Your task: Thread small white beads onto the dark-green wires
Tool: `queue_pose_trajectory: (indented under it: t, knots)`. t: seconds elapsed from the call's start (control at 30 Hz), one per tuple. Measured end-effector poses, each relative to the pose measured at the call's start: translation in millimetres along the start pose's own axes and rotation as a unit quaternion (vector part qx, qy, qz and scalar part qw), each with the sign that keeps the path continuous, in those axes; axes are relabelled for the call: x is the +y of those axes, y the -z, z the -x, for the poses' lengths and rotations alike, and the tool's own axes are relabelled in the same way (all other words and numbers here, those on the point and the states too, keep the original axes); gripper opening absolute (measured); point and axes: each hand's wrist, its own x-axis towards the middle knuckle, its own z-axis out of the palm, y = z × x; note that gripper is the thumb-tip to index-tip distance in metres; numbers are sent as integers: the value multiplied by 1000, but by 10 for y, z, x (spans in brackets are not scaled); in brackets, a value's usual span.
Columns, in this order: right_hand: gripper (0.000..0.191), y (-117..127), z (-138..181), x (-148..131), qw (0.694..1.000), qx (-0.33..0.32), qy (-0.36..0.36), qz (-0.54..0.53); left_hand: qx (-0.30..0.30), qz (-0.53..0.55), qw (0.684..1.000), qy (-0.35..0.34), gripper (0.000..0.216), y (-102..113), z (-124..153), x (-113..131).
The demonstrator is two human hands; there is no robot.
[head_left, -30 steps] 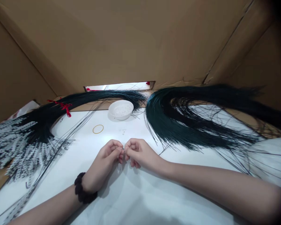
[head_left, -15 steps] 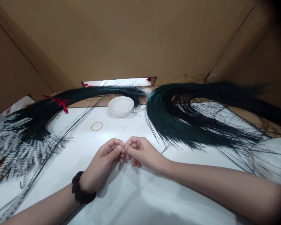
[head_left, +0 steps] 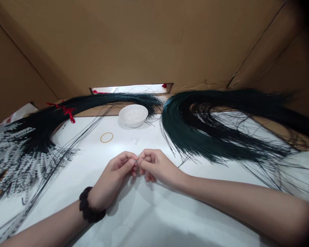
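My left hand [head_left: 115,178] and my right hand [head_left: 154,166] meet fingertip to fingertip over the white table [head_left: 149,219]. Both are pinched closed around a tiny object [head_left: 136,161] between them, too small to name. A thin dark strand [head_left: 181,163] runs from my right hand toward the big dark green bundle of strands [head_left: 211,137] on the right. A black scrunchie [head_left: 89,209] sits on my left wrist. A white bowl [head_left: 133,115] of small pale beads stands beyond my hands.
A second dark bundle tied with red ribbon [head_left: 65,110] curves along the left, ending in black-and-white tags [head_left: 18,161]. A yellow rubber band [head_left: 106,137] lies near the bowl. Cardboard walls [head_left: 144,44] enclose the table on three sides.
Both hands have stayed pinched together in the same spot. Only the view has shifted slightly.
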Motion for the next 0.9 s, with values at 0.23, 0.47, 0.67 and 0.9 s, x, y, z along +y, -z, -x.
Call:
queue_pose_trajectory:
  t: [0.23, 0.47, 0.67, 0.9]
  knots:
    - [2, -13, -3, 6, 1000, 13, -8, 3, 22, -35, 999, -5, 12, -4, 9, 5]
    - [5, -21, -9, 12, 1000, 16, -11, 6, 41, -51, 998, -13, 15, -29, 15, 11]
    - [4, -14, -5, 10, 1000, 14, -12, 7, 40, -49, 998, -10, 14, -22, 12, 10]
    - [5, -17, -1, 20, 1000, 20, -14, 5, 54, -57, 997, -8, 13, -31, 11, 22]
